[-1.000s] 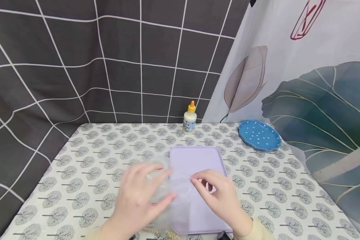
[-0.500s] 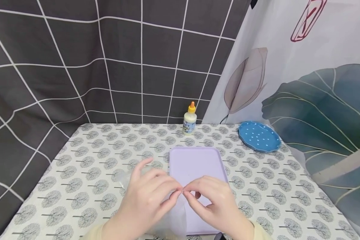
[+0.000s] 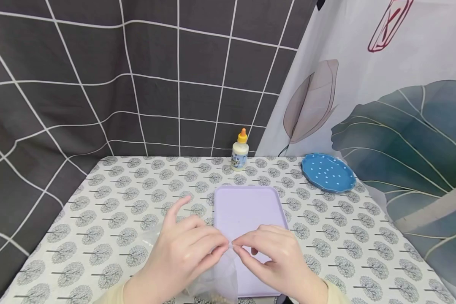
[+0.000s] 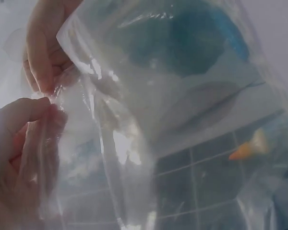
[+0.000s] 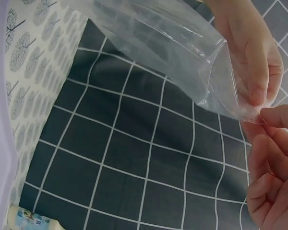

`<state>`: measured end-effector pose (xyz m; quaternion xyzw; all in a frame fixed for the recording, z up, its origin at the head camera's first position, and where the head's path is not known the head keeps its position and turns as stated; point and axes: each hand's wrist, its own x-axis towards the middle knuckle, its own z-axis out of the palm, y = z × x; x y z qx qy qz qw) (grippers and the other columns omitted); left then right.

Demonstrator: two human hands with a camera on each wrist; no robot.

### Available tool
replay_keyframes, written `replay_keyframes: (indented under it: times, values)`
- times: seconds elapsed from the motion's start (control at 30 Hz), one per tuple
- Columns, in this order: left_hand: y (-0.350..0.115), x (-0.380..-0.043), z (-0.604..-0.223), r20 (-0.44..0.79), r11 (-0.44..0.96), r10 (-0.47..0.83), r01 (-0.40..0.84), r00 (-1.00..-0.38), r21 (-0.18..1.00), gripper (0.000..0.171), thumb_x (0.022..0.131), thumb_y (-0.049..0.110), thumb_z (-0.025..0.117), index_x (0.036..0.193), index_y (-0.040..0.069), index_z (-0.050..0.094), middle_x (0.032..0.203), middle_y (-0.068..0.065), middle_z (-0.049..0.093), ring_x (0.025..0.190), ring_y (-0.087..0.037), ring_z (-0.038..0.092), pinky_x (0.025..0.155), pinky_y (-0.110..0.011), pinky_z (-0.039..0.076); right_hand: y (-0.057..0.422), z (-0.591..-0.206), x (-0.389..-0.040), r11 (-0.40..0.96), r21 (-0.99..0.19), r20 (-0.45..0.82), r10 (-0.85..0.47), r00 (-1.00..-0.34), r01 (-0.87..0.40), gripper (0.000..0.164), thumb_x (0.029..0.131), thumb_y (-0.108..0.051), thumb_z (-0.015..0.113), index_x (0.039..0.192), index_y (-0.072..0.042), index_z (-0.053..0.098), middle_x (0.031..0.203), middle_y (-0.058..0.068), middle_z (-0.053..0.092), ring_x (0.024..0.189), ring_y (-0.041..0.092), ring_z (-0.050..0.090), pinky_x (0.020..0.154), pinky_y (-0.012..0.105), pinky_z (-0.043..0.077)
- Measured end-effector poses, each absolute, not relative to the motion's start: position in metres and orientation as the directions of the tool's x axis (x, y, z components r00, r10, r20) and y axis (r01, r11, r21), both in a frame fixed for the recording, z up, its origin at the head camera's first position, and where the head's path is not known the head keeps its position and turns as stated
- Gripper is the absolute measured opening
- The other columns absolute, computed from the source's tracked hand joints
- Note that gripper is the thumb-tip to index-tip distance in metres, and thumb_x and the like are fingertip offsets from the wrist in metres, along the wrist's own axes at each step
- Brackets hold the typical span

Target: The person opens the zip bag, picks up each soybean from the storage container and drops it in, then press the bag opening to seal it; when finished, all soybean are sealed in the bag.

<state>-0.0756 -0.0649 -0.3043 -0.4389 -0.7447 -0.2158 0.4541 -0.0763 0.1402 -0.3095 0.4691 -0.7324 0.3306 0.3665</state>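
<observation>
A clear plastic bag [image 3: 222, 274] hangs between both hands, with small beige bits at its bottom in the head view. My left hand [image 3: 191, 249] pinches the bag's top edge between thumb and fingers, its little finger raised. Right beside it, my right hand [image 3: 271, 253] pinches the same edge, the fingertips of both hands nearly meeting. In the left wrist view the creased bag [image 4: 129, 129] fills most of the frame. The right wrist view shows its corner [image 5: 221, 91] drawn out to the pinched fingertips.
A lilac tray [image 3: 251, 202] lies under and beyond the hands. Behind it stands a glue bottle [image 3: 239, 156] with a yellow and orange cap. A blue dotted plate [image 3: 328, 173] sits at the back right of the tree-print tablecloth [image 3: 110, 236]. Curtains hang behind.
The left hand, spread open over the bag a second ago, has moved to the right and now pinches the edge beside the right hand. The right hand has shifted slightly toward the near side.
</observation>
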Motion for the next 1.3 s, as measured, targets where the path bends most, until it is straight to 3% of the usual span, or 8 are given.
replay_keyframes:
  times: [0.33,0.57,0.8,0.97,1.1,1.3]
  values:
    - [-0.0647,-0.0778,-0.3009,0.886,0.486,0.45,0.864,-0.114,-0.135,0.028,0.098,0.02,0.051,0.08,0.018,0.072,0.077,0.011,0.07,0.065,-0.005,0.056,0.104,-0.056,0.029,0.1375,-0.3078,-0.0783,0.249,-0.117,0.872,-0.437,-0.219,-0.961,0.016,0.092,-0.012,0.06,0.08,-0.008,0.07,0.073,-0.002,0.068,0.06,0.001,0.055,0.06,0.009,0.042]
    - [-0.0632,-0.0787,-0.2992,0.878,0.473,0.474,0.859,-0.061,-0.195,0.029,0.097,0.015,0.049,0.077,0.016,0.069,0.073,0.012,0.067,0.064,-0.005,0.056,0.1,-0.059,0.032,0.1373,-0.3076,-0.0787,0.261,-0.073,0.864,-0.465,-0.192,-0.963,0.019,0.092,-0.012,0.057,0.078,-0.01,0.069,0.071,-0.005,0.066,0.059,0.001,0.051,0.058,0.009,0.039]
    - [-0.059,-0.0768,-0.3041,0.862,0.482,0.496,0.858,-0.101,-0.177,0.029,0.091,0.013,0.045,0.07,0.018,0.065,0.069,0.015,0.062,0.067,-0.006,0.057,0.097,-0.063,0.033,0.1386,-0.3068,-0.0757,0.323,-0.006,0.829,-0.528,-0.186,-0.946,0.018,0.091,-0.015,0.054,0.077,-0.015,0.067,0.075,-0.008,0.064,0.062,0.004,0.049,0.06,0.012,0.036]
    - [-0.0607,-0.0734,-0.3053,0.84,0.469,0.522,0.872,-0.147,-0.138,0.029,0.099,0.022,0.047,0.081,0.017,0.069,0.074,0.015,0.065,0.072,-0.008,0.058,0.105,-0.063,0.025,0.1402,-0.3054,-0.074,0.334,-0.015,0.829,-0.523,-0.198,-0.942,0.021,0.093,-0.016,0.053,0.078,-0.014,0.067,0.075,-0.008,0.065,0.064,0.005,0.049,0.062,0.012,0.034]
    - [-0.0622,-0.0737,-0.3035,0.864,0.455,0.486,0.881,-0.129,-0.125,0.025,0.099,0.023,0.051,0.087,0.015,0.071,0.075,0.013,0.069,0.07,-0.007,0.059,0.106,-0.063,0.024,0.1417,-0.3042,-0.0737,0.324,-0.04,0.846,-0.492,-0.205,-0.945,0.018,0.093,-0.016,0.057,0.082,-0.011,0.069,0.076,-0.006,0.066,0.066,0.005,0.051,0.063,0.013,0.035]
    - [-0.0614,-0.0732,-0.3003,0.899,0.435,0.427,0.893,-0.095,-0.113,0.021,0.094,0.021,0.057,0.082,0.015,0.072,0.073,0.012,0.069,0.067,-0.004,0.058,0.105,-0.062,0.026,0.1418,-0.3033,-0.0735,0.301,-0.035,0.87,-0.461,-0.178,-0.953,0.015,0.091,-0.014,0.061,0.082,-0.008,0.071,0.077,-0.004,0.067,0.067,0.006,0.054,0.063,0.014,0.035]
